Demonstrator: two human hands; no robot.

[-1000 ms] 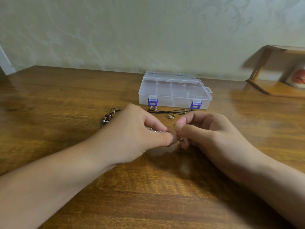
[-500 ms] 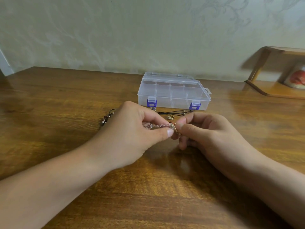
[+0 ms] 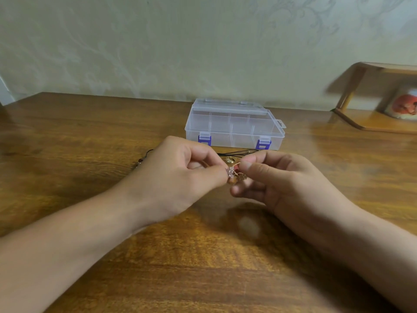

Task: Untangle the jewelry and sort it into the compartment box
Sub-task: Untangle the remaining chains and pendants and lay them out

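Both hands have lifted slightly: left hand (image 3: pixel 180 175) and right hand (image 3: pixel 277 181) pinch the tangled jewelry (image 3: pixel 234 175) above the desk (image 3: pixel 67 136), near the shut compartment box (image 3: pixel 234 125). Best teased apart gently, not yanked.

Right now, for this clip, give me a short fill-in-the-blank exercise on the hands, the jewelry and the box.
1. The left hand and right hand both pinch a small tangle of jewelry held ____ the wooden table.
2. The clear compartment box has its lid ____.
3. The two latches on the box's front are ____ in colour.
4. A thin black cord lies on the table between the hands and the ____.

Missing words: above; closed; purple; box
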